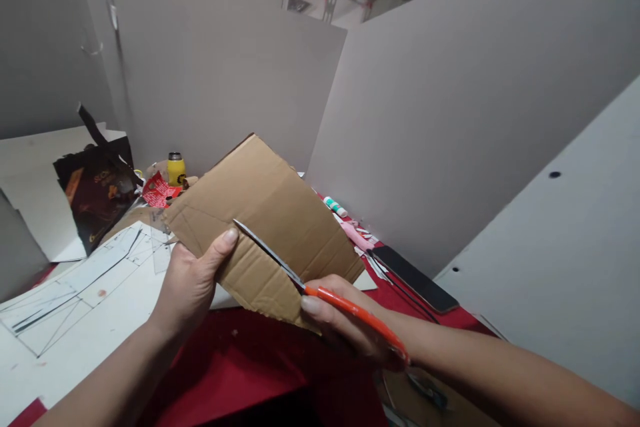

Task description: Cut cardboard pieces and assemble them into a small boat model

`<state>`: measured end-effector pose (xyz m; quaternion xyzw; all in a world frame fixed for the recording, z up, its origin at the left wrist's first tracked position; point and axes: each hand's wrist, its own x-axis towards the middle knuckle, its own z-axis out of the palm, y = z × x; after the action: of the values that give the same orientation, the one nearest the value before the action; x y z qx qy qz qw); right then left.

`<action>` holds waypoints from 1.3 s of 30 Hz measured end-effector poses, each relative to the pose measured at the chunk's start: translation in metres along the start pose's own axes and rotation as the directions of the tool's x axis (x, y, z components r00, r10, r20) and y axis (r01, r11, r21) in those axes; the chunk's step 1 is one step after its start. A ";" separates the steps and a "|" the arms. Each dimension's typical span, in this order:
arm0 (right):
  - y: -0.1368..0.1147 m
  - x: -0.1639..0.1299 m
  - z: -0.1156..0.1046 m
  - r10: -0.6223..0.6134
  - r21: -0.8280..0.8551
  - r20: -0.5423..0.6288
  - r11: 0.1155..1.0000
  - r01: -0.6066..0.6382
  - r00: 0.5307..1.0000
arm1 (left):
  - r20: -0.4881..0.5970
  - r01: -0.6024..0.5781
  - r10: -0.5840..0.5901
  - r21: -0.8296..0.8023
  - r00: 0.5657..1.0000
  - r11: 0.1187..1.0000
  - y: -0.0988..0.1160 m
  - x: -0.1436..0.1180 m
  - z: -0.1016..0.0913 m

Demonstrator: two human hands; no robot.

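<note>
Head view: left hand (193, 280) clamps cardboard (265, 227); right hand (345, 320) grips orange scissors (320, 290).

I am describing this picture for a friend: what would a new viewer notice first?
First, the brown cardboard in the middle, gripped at its left edge by the left hand. Next, the orange scissors in the right hand, blade lying across the cardboard. Behind, a yellow bottle stands near the grey wall.

Worn on the head, looking forward and down from close above the tabletop (235, 360), near enough for both forearms to enter from the bottom edge, facing grey partition walls (225, 73) meeting in a corner beyond.
</note>
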<state>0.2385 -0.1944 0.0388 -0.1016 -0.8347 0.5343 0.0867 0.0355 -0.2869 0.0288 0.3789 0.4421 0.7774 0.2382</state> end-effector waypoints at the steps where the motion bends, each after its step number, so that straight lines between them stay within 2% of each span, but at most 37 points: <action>1: 0.001 0.000 0.001 0.000 0.011 -0.003 1.000 0.000 1.000 | 0.010 0.005 -0.005 -0.012 1.000 1.000 0.000 0.001 0.000; 8: 0.005 -0.002 -0.008 0.035 0.035 0.042 0.999 -0.036 0.999 | 0.080 0.032 -0.028 -0.050 0.996 0.998 0.003 0.005 -0.006; 15: -0.020 -0.011 -0.022 0.013 -0.156 0.139 0.988 0.009 0.990 | 0.119 0.078 -0.072 -0.042 0.990 0.996 0.005 0.009 -0.009; 23: -0.027 0.000 -0.023 0.069 -0.166 0.174 0.985 -0.040 0.982 | 0.141 0.100 -0.087 -0.082 0.986 0.992 0.004 0.008 -0.010; 29: -0.038 0.005 -0.024 0.134 -0.176 0.111 0.978 -0.113 0.985 | 0.154 0.114 -0.098 -0.096 0.983 0.989 0.006 0.007 -0.010; 39: -0.039 0.004 -0.029 0.149 -0.159 0.104 0.979 -0.131 0.983 | 0.174 0.166 -0.145 -0.109 0.974 0.980 0.010 0.006 -0.010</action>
<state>0.2387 -0.1833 0.0863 -0.1353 -0.8673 0.4790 -0.0075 0.0237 -0.2927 0.0365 0.3908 0.4006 0.7479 0.3570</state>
